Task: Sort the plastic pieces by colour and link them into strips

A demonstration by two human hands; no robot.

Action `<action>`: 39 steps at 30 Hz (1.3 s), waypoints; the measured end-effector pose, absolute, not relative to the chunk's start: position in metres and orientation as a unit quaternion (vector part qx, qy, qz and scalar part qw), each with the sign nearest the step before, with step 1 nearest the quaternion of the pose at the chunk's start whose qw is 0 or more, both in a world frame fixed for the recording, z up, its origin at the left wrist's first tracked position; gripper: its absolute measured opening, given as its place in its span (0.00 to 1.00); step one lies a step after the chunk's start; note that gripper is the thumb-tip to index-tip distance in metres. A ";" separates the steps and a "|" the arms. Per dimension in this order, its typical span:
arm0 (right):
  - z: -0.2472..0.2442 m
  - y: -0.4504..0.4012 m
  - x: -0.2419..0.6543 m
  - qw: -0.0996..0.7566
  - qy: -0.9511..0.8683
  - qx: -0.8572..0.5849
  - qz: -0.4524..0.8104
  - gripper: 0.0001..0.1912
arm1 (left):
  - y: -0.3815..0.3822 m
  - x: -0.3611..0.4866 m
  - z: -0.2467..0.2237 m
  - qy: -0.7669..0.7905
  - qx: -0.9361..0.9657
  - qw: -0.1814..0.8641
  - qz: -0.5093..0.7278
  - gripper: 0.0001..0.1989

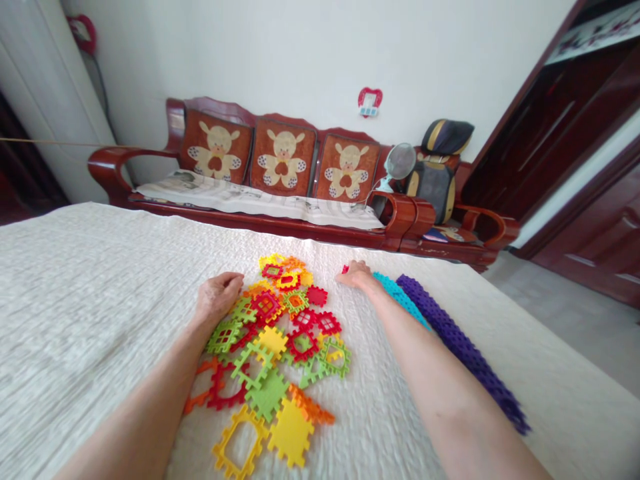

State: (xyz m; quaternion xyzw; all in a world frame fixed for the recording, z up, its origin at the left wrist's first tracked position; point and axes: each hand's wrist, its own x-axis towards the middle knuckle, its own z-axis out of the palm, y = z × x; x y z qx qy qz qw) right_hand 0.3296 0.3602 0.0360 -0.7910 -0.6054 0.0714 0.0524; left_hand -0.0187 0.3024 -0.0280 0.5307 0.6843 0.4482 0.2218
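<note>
A loose pile of red, yellow, green and orange toothed plastic pieces, among them a yellow square (pixel 291 432), lies on the white quilted cover (pixel 120 300). My left hand (pixel 220 293) rests at the pile's left edge with its fingers curled; whether it holds anything is hidden. Right of the pile, my right hand (pixel 356 275) has its fingers closed on a small red piece (pixel 345 269), of which only a bit shows. Beside my right forearm lie a turquoise strip (pixel 403 298) and a longer purple strip (pixel 463 347) of joined pieces.
Beyond the covered surface stands a red wooden sofa (pixel 250 217) with bear cushions (pixel 283 157). A small fan (pixel 400 162) and a chair with a dark backrest (pixel 434 187) are at the right.
</note>
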 end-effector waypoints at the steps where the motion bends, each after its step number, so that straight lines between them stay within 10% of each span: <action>1: 0.036 0.359 0.328 0.052 -0.602 -0.793 0.071 0.34 | 0.302 -0.019 -0.028 0.682 0.533 0.221 0.449 0.18; 18: 0.045 0.336 0.319 0.063 -0.588 -0.805 0.053 0.34 | 0.297 -0.013 -0.020 0.674 0.540 0.215 0.456 0.18; 25: 0.048 0.279 0.305 0.180 -0.720 -0.666 -0.070 0.25 | 0.297 -0.013 -0.020 0.673 0.542 0.208 0.458 0.17; 39: -0.009 0.221 0.313 0.385 -0.716 -0.576 0.085 0.16 | 0.298 -0.015 -0.023 0.670 0.555 0.193 0.454 0.19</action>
